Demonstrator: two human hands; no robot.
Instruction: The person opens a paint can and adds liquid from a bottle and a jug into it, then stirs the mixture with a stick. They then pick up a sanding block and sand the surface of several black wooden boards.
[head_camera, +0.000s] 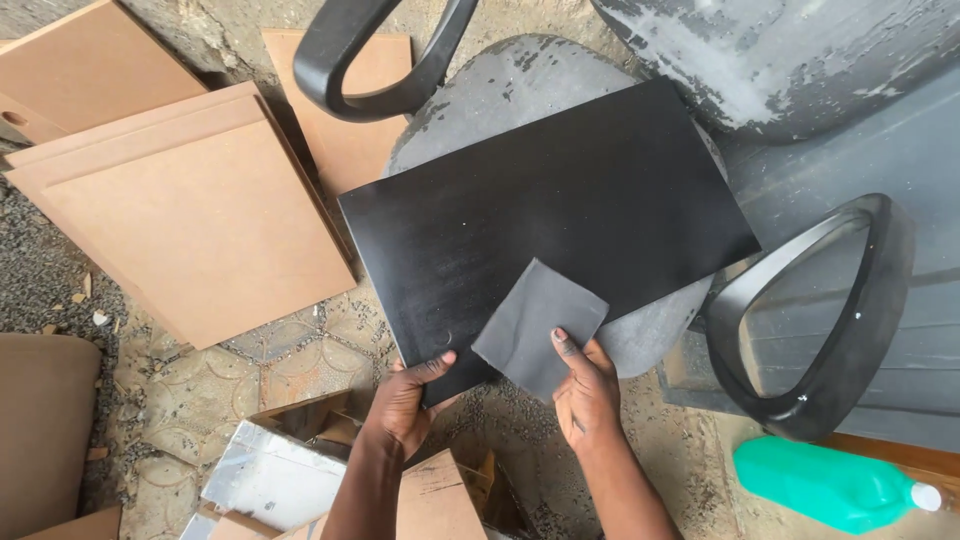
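Black-painted rectangular panel (545, 235) lies tilted across the grey seat of an office chair (500, 85), its near corner overhanging the seat edge toward the person. Head view only. Left hand (408, 400) grips the panel's near-left corner, thumb on the top face, fingers wrapped beneath and out of sight. Right hand (585, 390) presses a grey sheet of sandpaper (535, 325) flat against the panel's near edge, index finger extended on the sheet, remaining fingers curled behind it; part of the sheet hangs past the panel edge. Panel surface shows a dull, dusty sheen with faint streaks. Chair armrests, both black loops: one (375, 65) at the top, one (830, 310) at right. To the left, several brown fibreboard panels (190, 210) lie stacked on the gritty ground, just beside the black panel's left corner. Green plastic bottle (830, 485) with a white cap lies on its side at lower right. Cardboard pieces (435, 500) sit below the wrists.
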